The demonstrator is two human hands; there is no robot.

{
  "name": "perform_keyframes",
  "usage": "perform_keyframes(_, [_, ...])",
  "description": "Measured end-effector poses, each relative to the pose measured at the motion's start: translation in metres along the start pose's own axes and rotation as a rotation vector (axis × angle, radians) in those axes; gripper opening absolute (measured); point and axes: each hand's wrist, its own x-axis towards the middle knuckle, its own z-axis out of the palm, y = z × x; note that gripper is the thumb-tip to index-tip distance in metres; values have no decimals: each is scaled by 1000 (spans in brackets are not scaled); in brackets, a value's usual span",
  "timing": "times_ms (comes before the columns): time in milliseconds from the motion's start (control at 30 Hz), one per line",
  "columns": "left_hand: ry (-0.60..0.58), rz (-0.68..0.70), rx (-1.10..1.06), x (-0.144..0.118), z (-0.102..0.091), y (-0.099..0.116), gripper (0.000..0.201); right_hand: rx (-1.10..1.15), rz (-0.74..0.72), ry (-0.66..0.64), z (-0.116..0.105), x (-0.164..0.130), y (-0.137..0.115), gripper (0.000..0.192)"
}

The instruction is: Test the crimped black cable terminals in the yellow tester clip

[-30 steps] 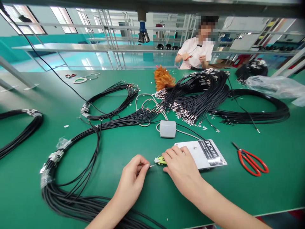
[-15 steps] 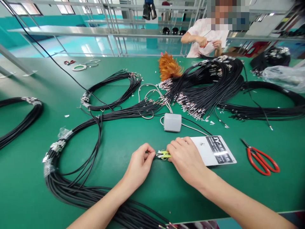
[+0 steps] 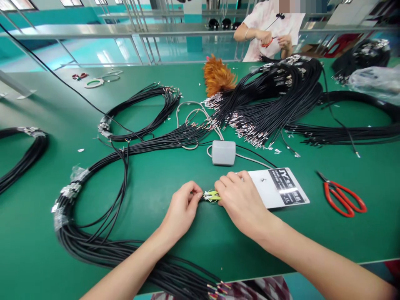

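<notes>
Yellow-green clip (image 3: 213, 195) sits on the green surface (image 3: 156, 183) right between the two hands, at the near left corner of the white plate (image 3: 278, 187) with the black label. A small metal wire end seems to meet it from the left, though it is too small to make out clearly.

What could go wrong, as I judge it: the wire end is tiny and held only at the fingertips, so a slight slip or twist could let it miss the clip or bend. The black cable bundle (image 3: 93, 246) looping close under the left forearm could drag or snag if that arm shifts, and pull the piece out of line. The grey box (image 3: 223, 152) and its pale cord lie just behind the hands, near enough to be nudged.

The left hand (image 3: 183, 208) is pinched nearly closed, thumb and forefinger tips together on the small end right at the clip's left side. The right hand (image 3: 242, 202) lies curled over the clip's right end, fingers bent down onto it and partly over the plate's corner; whether it grips the clip or only steadies it, I cannot tell. Red scissors (image 3: 342, 198) rest well apart to the right.
</notes>
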Motion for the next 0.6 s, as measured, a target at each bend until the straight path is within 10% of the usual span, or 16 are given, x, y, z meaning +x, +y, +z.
perform_keyframes(400, [0,128,155,2,-4,-5,16,39,-17,96,-1,-5,2,29])
perform_keyframes(600, [9,186,186,3,-6,-8,17,262,164,537,-7,-63,27,15])
